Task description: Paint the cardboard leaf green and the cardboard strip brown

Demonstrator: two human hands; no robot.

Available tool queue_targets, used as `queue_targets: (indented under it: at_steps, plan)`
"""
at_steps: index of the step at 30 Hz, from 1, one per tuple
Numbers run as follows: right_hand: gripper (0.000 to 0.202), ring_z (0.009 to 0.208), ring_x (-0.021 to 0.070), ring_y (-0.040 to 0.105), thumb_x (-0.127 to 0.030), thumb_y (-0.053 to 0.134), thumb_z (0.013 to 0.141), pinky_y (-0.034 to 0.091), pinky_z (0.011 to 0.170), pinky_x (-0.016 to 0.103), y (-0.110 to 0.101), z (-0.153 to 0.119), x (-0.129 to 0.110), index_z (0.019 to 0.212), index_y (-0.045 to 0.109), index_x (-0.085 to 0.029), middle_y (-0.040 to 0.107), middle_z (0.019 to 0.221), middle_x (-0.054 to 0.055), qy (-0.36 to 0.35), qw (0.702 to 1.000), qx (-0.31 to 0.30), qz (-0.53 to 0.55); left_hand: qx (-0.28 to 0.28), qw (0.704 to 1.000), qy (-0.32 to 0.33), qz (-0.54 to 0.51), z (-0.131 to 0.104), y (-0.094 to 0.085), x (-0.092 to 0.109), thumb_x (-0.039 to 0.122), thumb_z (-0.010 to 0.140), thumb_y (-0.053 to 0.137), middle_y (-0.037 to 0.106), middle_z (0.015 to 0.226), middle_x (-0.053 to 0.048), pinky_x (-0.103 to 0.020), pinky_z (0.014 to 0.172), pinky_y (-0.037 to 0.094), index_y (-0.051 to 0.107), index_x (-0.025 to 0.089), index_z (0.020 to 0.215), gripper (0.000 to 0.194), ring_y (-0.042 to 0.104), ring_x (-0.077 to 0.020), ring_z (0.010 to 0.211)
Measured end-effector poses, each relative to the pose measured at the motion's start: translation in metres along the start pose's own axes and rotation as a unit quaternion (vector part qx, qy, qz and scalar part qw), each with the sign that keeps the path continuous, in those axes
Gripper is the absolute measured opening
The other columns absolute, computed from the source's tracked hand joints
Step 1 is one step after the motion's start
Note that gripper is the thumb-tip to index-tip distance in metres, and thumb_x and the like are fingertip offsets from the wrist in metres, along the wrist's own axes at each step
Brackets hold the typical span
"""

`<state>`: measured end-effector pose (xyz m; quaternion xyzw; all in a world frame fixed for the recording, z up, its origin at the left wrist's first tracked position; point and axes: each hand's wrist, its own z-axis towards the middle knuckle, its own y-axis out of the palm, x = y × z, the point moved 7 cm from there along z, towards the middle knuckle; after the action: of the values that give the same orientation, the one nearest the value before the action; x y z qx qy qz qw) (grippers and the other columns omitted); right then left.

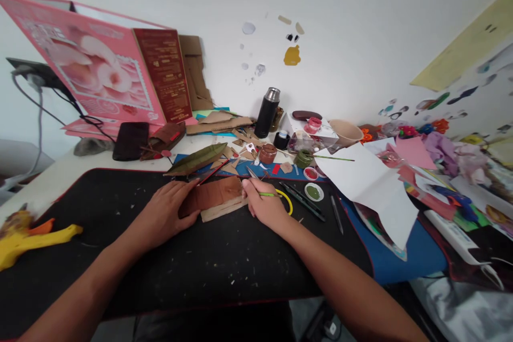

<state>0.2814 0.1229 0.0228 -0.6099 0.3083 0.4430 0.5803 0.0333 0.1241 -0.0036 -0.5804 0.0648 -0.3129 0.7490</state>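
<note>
A piece of cardboard point(214, 194), painted reddish brown with a bare tan strip along its near edge, lies on the black desk mat point(192, 267). My left hand point(170, 206) holds its left end, thumb at the near side and fingers along the far side. Pinched in my right hand point(262, 200) is a thin paintbrush point(268, 194) with a green handle; its tip is hard to make out near the cardboard's right end. Scissors point(289, 202) with a yellow handle lie partly under my right hand. Beyond the cardboard are a brown paint jar point(267, 154) and a large leaf point(198, 160).
A lid with green paint point(314, 192), pens point(306, 203) and a green paint jar point(303, 158) sit to the right. Behind stand a black flask point(266, 113) and cardboard scraps point(218, 124). White paper point(364, 181) covers the right side; a yellow object point(36, 240) lies left.
</note>
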Motion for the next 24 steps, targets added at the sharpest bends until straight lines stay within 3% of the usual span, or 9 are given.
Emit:
queue_targets:
  at_steps: [5, 10, 13, 18, 24]
  plan:
    - [0.048, 0.055, 0.0151, 0.059, -0.052, 0.045, 0.111, 0.044, 0.063, 0.026, 0.008, -0.004, -0.013, 0.077, 0.061, -0.024, 0.054, 0.054, -0.004, -0.044, 0.997, -0.024, -0.059, -0.005, 1.0, 0.007, 0.006, 0.0, 0.0, 0.001, 0.048, 0.094, 0.061, 0.072, 0.132, -0.02, -0.053, 0.112, 0.048, 0.051, 0.011, 0.154, 0.07, 0.065, -0.0386, 0.126]
    - [0.05, 0.041, 0.0141, 0.051, -0.058, 0.043, 0.111, 0.041, 0.053, 0.025, -0.003, -0.009, 0.005, 0.078, 0.059, -0.024, 0.045, 0.044, -0.008, 0.006, 1.0, -0.025, -0.005, -0.002, 1.0, -0.006, -0.008, 0.001, -0.001, 0.001, 0.048, 0.092, 0.062, 0.073, 0.131, -0.018, -0.054, 0.112, 0.048, 0.053, 0.015, 0.153, 0.07, 0.065, -0.0389, 0.126]
    - [0.05, 0.038, 0.0145, 0.049, -0.06, 0.043, 0.11, 0.038, 0.049, 0.026, 0.003, -0.007, 0.006, 0.079, 0.059, -0.024, 0.046, 0.044, -0.008, 0.018, 1.0, -0.01, 0.012, -0.006, 1.0, -0.012, -0.015, 0.002, -0.002, 0.001, 0.047, 0.091, 0.062, 0.074, 0.13, -0.017, -0.055, 0.111, 0.048, 0.054, 0.017, 0.153, 0.069, 0.066, -0.0387, 0.125]
    - [0.046, 0.051, 0.0168, 0.059, -0.053, 0.044, 0.111, 0.044, 0.058, 0.027, 0.023, -0.009, -0.012, 0.079, 0.061, -0.025, 0.047, 0.047, -0.006, -0.018, 0.999, -0.031, -0.017, -0.005, 1.0, -0.007, -0.016, 0.001, -0.002, 0.002, 0.046, 0.092, 0.061, 0.073, 0.131, -0.018, -0.055, 0.111, 0.048, 0.052, 0.016, 0.154, 0.069, 0.066, -0.0383, 0.124]
    - [0.046, 0.049, 0.0157, 0.057, -0.053, 0.044, 0.111, 0.044, 0.059, 0.027, 0.017, -0.012, -0.008, 0.078, 0.06, -0.025, 0.048, 0.048, -0.006, -0.009, 0.999, -0.042, -0.006, -0.009, 1.0, -0.002, -0.008, 0.0, 0.0, 0.001, 0.046, 0.093, 0.062, 0.072, 0.133, -0.019, -0.055, 0.112, 0.047, 0.05, 0.015, 0.155, 0.07, 0.064, -0.039, 0.127]
